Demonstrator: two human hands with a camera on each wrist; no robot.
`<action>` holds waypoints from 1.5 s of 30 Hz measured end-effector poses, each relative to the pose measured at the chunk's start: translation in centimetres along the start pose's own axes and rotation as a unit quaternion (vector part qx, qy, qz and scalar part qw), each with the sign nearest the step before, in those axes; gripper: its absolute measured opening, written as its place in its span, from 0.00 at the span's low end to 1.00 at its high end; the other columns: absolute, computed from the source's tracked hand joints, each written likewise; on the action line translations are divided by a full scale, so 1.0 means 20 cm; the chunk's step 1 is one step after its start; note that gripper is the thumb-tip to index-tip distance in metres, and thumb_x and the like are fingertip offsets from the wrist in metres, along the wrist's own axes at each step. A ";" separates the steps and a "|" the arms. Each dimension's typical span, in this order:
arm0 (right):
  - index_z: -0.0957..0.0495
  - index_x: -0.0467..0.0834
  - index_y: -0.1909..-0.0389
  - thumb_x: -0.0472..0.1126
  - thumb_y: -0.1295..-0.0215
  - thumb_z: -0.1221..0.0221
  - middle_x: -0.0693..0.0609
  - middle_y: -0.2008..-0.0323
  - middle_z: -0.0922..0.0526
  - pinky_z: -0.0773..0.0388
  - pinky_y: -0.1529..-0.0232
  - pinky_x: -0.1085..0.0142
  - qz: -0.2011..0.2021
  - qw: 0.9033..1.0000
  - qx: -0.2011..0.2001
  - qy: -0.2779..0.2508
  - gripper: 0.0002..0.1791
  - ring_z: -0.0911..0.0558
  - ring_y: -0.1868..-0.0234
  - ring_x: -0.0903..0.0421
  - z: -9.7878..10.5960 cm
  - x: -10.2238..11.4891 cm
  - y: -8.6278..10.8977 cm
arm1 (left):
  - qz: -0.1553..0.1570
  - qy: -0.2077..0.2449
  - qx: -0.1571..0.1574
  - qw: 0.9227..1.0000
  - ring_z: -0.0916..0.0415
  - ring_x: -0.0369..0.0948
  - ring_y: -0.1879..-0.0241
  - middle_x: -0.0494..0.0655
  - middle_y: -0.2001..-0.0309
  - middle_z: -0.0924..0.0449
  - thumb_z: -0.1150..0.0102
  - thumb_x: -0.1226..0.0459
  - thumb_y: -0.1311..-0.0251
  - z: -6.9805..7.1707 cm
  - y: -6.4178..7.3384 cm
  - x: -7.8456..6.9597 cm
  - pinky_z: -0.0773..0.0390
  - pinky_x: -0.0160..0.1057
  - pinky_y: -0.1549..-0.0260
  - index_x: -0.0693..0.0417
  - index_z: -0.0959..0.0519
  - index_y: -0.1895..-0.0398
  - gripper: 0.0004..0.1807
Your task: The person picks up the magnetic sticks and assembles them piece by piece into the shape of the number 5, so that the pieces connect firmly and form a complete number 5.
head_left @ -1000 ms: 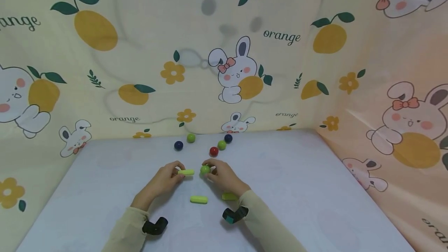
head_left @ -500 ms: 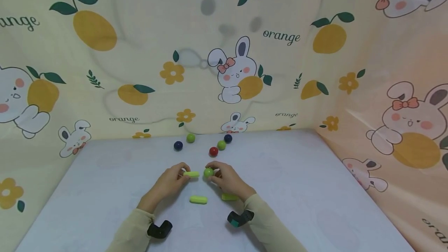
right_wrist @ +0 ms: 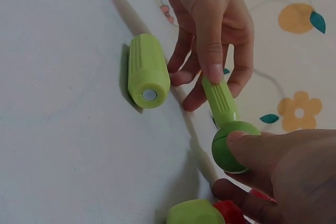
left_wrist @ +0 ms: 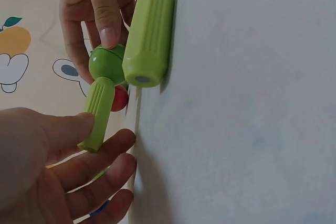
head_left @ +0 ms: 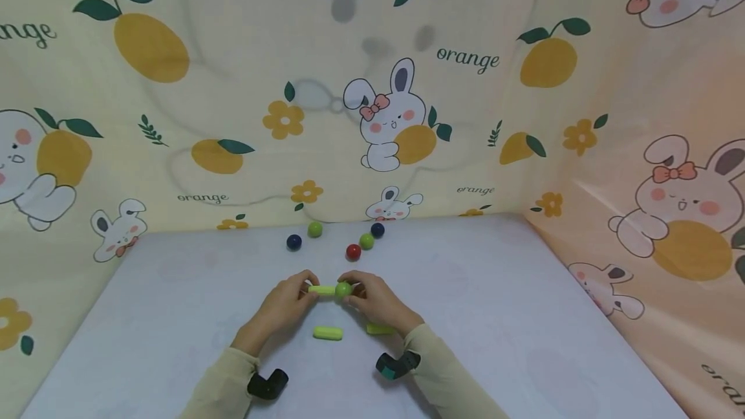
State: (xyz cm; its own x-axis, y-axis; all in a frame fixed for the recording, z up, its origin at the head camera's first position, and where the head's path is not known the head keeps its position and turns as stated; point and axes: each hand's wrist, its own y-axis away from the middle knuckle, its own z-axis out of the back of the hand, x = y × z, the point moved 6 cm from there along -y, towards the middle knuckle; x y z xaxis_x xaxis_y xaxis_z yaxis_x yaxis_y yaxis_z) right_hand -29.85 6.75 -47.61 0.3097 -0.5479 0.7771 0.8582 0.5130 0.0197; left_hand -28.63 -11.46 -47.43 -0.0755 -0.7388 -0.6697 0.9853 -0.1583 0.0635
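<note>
1. Behind a white table (head_left: 495,341), cream backdrop (head_left: 314,31) printed with rabbits, oranges and yellow flowers.
2. Pinched between thumb and fingertip of the left hand (head_left: 283,302), other fingers loosely spread: a yellow-green rod (head_left: 322,290), slim, straight, grooved lengthwise.
3. Pinched by thumb and fingers of the right hand (head_left: 375,299): a green ball (head_left: 342,289), glossy, with a thin seam line visible in both wrist views.
4. In contact, rod end against ball, over the middle of the table between both hands.
5. Nearer the person: a loose rod (head_left: 328,333), same colour, and a part-hidden rod (head_left: 379,329) by the right forearm.
6. Towards the backdrop: a red ball (head_left: 353,252), near lime ball (head_left: 367,242), far lime ball (head_left: 315,229), left blue ball (head_left: 293,242), right blue ball (head_left: 377,230).
</note>
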 end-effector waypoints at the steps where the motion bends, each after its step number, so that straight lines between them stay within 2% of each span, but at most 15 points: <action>1: 0.25 0.43 0.37 0.36 0.30 0.39 0.48 0.41 0.19 0.19 0.44 0.59 0.003 1.000 0.001 -0.001 0.21 0.18 0.48 0.54 0.00 0.00 0.00 | 0.000 0.001 0.000 1.000 0.21 0.40 0.62 0.49 0.57 0.14 0.40 0.65 0.32 0.00 0.00 0.00 0.19 0.47 0.57 0.49 0.22 0.54 0.06; 13: 0.24 0.44 0.37 0.37 0.32 0.37 0.51 0.46 0.17 0.21 0.48 0.67 0.008 1.000 0.001 0.012 0.22 0.21 0.53 0.60 -0.03 -0.01 -0.01 | -0.004 0.011 -0.011 1.000 0.24 0.39 0.66 0.50 0.60 0.13 0.38 0.66 0.33 0.02 0.02 -0.01 0.21 0.43 0.61 0.50 0.21 0.56 0.06; 19: 0.23 0.46 0.39 0.38 0.32 0.37 0.52 0.46 0.17 0.21 0.48 0.66 0.007 1.000 -0.009 0.023 0.21 0.20 0.52 0.60 -0.03 -0.01 -0.01 | -0.003 0.021 -0.006 1.000 0.26 0.38 0.68 0.48 0.61 0.12 0.37 0.66 0.34 0.01 0.02 0.00 0.23 0.40 0.63 0.50 0.20 0.56 0.06; 27: 0.23 0.45 0.37 0.37 0.31 0.38 0.50 0.45 0.17 0.20 0.48 0.62 -0.015 0.999 -0.013 0.034 0.21 0.20 0.53 0.58 0.01 -0.03 0.00 | -0.001 0.037 -0.005 0.999 0.16 0.42 0.56 0.50 0.57 0.11 0.40 0.67 0.32 0.00 0.01 0.01 0.17 0.49 0.53 0.52 0.21 0.53 0.07; 33: 0.22 0.46 0.37 0.37 0.31 0.38 0.50 0.44 0.17 0.19 0.45 0.59 -0.026 0.999 -0.014 0.017 0.22 0.20 0.52 0.57 0.04 -0.07 0.00 | 0.005 0.049 -0.002 0.999 0.16 0.42 0.55 0.49 0.57 0.11 0.41 0.66 0.31 0.00 0.01 0.02 0.17 0.49 0.52 0.52 0.21 0.50 0.09; 39: 0.22 0.46 0.37 0.37 0.31 0.37 0.49 0.43 0.18 0.18 0.46 0.56 -0.044 0.999 -0.015 -0.015 0.22 0.20 0.51 0.54 0.10 -0.14 0.00 | 0.005 0.060 0.004 0.998 0.16 0.42 0.53 0.48 0.56 0.11 0.41 0.65 0.30 -0.01 0.01 0.02 0.18 0.51 0.49 0.52 0.21 0.49 0.09; 45: 0.21 0.48 0.37 0.39 0.32 0.36 0.50 0.45 0.18 0.21 0.50 0.62 -0.052 0.997 -0.013 -0.060 0.22 0.23 0.52 0.53 0.14 -0.22 0.01 | 0.012 0.071 0.017 0.997 0.17 0.41 0.54 0.47 0.55 0.12 0.42 0.64 0.29 -0.01 0.02 0.02 0.17 0.50 0.49 0.52 0.22 0.48 0.10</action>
State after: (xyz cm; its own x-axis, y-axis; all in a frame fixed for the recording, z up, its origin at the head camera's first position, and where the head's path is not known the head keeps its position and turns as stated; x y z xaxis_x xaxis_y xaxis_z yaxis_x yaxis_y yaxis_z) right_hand -32.23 11.13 -49.31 0.1686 -0.5130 0.8417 0.8940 0.4392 0.0887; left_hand -28.30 -11.72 -47.92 -0.0273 -0.6426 -0.7658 0.9806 -0.1659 0.1042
